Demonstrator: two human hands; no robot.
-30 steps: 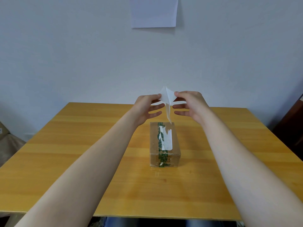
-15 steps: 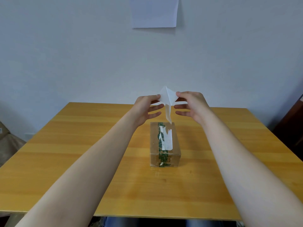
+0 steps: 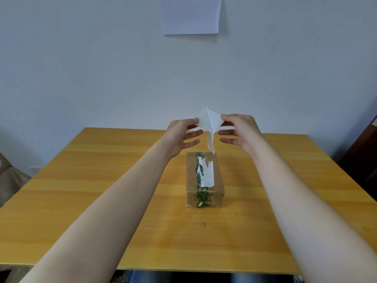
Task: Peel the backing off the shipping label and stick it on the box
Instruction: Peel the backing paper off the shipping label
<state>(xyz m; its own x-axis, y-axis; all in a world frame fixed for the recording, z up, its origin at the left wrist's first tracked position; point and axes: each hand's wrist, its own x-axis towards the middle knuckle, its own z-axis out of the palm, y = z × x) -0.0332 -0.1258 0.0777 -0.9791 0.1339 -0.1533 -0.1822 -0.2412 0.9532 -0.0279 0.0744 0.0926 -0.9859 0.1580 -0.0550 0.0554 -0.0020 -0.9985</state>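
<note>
A small cardboard box (image 3: pixel 204 181) sits in the middle of the wooden table (image 3: pixel 102 180), with green printed tape and torn white label remains along its top. Above its far end I hold a white shipping label (image 3: pixel 209 121) in the air. My left hand (image 3: pixel 182 133) pinches the sheet's left corner and my right hand (image 3: pixel 237 129) pinches its right corner. The sheet is split into two layers that spread apart at the top, and a narrow strip hangs down toward the box. Which layer is the backing I cannot tell.
A white paper sheet (image 3: pixel 191 15) hangs on the wall above the table. A dark wooden piece of furniture (image 3: pixel 365 158) stands at the right edge. Some brown bags or boxes (image 3: pixel 10 176) lie on the floor at the left.
The two layers have spread a little wider between my hands. The box has not moved.
</note>
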